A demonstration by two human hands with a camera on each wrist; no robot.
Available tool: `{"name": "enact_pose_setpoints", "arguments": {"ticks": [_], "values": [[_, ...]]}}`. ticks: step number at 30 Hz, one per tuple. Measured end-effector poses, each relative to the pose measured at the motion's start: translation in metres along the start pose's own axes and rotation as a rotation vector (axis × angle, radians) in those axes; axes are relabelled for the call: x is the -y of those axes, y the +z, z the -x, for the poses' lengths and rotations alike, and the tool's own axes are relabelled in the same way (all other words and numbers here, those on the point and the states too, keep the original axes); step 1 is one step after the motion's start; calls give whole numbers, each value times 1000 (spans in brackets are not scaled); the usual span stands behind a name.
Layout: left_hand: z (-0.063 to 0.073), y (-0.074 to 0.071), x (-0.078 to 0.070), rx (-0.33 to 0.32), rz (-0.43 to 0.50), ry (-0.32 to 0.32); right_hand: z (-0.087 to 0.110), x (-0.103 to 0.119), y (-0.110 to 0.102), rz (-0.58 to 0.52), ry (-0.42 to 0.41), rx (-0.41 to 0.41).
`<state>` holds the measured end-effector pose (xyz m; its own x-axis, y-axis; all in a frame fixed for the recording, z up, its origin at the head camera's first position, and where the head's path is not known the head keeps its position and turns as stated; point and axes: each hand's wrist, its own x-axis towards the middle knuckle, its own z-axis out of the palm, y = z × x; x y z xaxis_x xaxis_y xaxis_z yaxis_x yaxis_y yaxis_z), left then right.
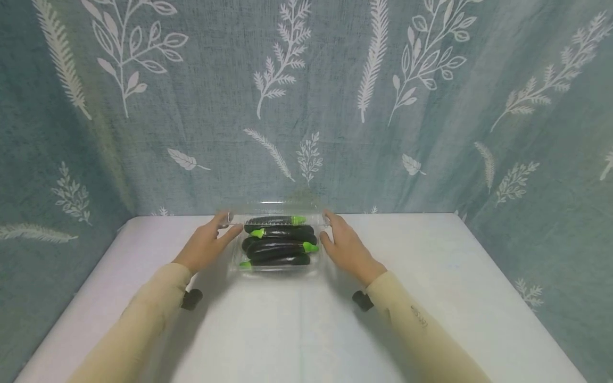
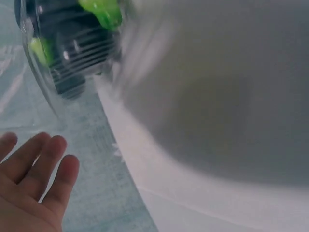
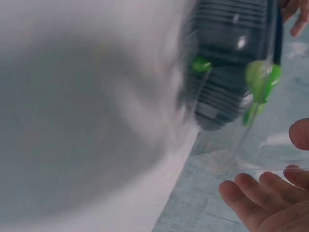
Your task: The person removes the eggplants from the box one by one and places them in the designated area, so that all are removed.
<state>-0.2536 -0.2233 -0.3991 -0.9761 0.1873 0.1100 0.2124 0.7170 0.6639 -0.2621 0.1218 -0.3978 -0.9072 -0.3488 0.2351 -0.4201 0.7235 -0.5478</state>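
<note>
Sleeves: two pale sleeves (image 1: 143, 314) are being extended from the near edge of the white table (image 1: 431, 298), one on each side of the centre line.
Left hand: the left hand (image 1: 206, 246) is being held just left of the clear plastic box (image 1: 278, 242), fingers straight and spread, nothing gripped; its fingertips are lying at the box's far left corner, contact not being clear.
Box: the box is being shown at the far middle of the table, close to the leaf-print curtain (image 1: 306, 106), its lid raised at the back.
Contents: dark toy aubergines (image 1: 280, 246) with green stalks are being kept stacked inside, long axes running left to right, across the line between the hands.
Right hand: the right hand (image 1: 347, 247) is being held just right of the box, fingers relaxed and open, nothing held; touch cannot be told.
Nearness: both hands are lying about equally near, the box being flanked between them.
</note>
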Motion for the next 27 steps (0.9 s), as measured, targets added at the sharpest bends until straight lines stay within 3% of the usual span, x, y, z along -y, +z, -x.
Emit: {"name": "enact_pose_setpoints", "arguments": {"ticks": [7,13,18,27], "values": [[-18,-4,2,38,76,3,-21,-9,-4,-32,45,81],[-34,-7,-1,25,110,-1,-36,-14,-8,-140,81,40],[-47,-10,-9,43,127,-42,-42,-18,-8,-206,110,16],[-60,-13,-13,51,142,-82,-50,-12,-1,-305,151,-6]]}}
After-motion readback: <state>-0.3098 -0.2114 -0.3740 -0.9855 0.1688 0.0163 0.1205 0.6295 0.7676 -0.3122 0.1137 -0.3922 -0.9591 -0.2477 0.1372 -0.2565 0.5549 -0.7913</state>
